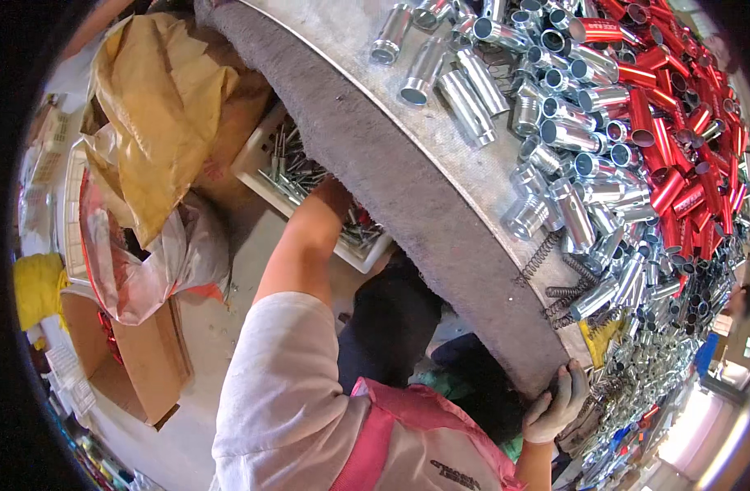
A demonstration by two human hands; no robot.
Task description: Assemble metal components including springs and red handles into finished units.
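Note:
My left hand (334, 198) reaches down into a white plastic crate (363, 263) under the table edge. Its fingers are hidden there among thin metal rods (289, 168), so I cannot see what they touch. My right hand (557, 405), in a pale glove, rests at the near corner of the table, on the grey padded edge (440, 221). Its thumb stands apart from the bent fingers and nothing shows in it. Dark coil springs (541, 258) lie on the table a little beyond that hand.
Silver metal tubes (567, 135) and red tubes (669, 155) are heaped on the table (440, 155). Smaller metal parts (628, 368) pile up toward the right. On the left stand a yellow sack (158, 106), a whitish plastic bag (146, 274) and a cardboard box (150, 360).

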